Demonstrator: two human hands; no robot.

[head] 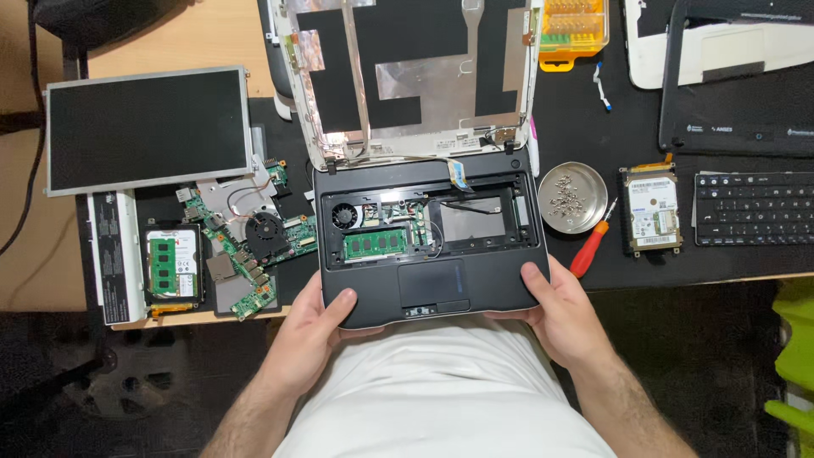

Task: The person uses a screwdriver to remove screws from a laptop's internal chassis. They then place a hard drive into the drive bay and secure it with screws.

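A small black laptop base (500, 280) lies open in front of me with its keyboard removed, showing a fan, a green memory stick (376, 244) and cables. Its bare lid shell (407, 76) with foil patches stands up behind. My left hand (315, 326) grips the base's front left corner, thumb on the palm rest. My right hand (555, 309) grips the front right corner the same way.
A loose screen panel (148, 127), a green circuit board with fan (254, 242) and a drive with memory (174, 265) lie at left. At right sit a metal dish of screws (572, 197), a red screwdriver (591, 246), a hard drive (651, 209), a keyboard (753, 208) and an orange bit case (575, 25).
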